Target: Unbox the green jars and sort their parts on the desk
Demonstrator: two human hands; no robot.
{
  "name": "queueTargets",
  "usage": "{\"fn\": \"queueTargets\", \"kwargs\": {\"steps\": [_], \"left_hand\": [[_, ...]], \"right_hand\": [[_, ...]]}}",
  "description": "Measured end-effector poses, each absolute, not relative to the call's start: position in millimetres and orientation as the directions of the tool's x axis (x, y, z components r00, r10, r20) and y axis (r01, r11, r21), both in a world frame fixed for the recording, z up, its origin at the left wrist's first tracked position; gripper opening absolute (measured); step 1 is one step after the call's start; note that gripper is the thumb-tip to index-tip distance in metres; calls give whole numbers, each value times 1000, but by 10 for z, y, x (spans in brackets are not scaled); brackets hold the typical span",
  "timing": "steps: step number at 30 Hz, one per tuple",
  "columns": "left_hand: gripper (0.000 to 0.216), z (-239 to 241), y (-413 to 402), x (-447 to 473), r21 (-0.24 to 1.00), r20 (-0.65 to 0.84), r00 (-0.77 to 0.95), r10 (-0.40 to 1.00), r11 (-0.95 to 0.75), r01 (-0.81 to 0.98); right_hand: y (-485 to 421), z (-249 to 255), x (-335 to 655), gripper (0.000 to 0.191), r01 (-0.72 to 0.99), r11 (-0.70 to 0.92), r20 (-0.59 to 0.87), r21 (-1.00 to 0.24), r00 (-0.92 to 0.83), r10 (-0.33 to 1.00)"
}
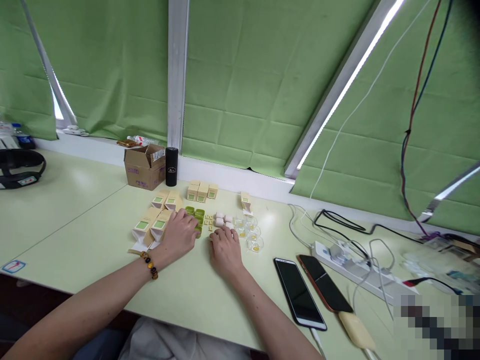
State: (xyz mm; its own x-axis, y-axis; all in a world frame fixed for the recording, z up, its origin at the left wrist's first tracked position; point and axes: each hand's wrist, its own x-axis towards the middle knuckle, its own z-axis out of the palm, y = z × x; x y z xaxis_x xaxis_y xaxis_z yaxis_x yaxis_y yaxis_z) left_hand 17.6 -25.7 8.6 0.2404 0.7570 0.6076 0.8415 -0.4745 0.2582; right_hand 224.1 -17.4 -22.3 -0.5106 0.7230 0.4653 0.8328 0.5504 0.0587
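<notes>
At the near edge, grey cloth (180, 342) on a lap, below a glossy, pale green surface (195, 295). To the right, a white-edged phone with a black screen (300, 294), a brown-edged phone (325, 282) and a rounded cream block (357, 330); just beyond, a long white power strip (360, 278) with plugs and cables.

Mid-surface, well apart from the phones, two bare hands, near each other but separate: right hand (227, 250) with fingers bent at some pale pink, rounded pieces (219, 222); left hand (182, 231) with fingers curled over green square cups (200, 213). Cannot tell whether pinching or merely touching. Between cups and pink pieces, small yellow squares (208, 223); farther right, clear plastic cups (255, 244) with yellow bits inside.

Beside the left hand, tan card boxes (146, 223); farther back, an open brown cardboard carton (144, 172) and a black cylindrical bottle (171, 167). Behind everything, green fabric blinds (240, 75) and pale window frames.

Writing, from near: a red mark inside a blue outline on a white sticker (14, 266); green labels on the boxes, purple print on the carton, a pale emblem on the bottle, all too small to read.
</notes>
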Motion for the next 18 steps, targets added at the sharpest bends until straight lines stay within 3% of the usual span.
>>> {"fn": "queueTargets", "kwargs": {"steps": [6, 18], "left_hand": [[28, 195, -232, 155, 257, 749, 132, 650, -467, 846], [13, 544, -231, 185, 321, 847, -36, 530, -456, 830]], "right_hand": [[-239, -243, 2214, 10, 820, 570, 404, 46, -537, 740], [-395, -207, 2106, 7, 811, 585, 240, 5, -569, 787]]}}
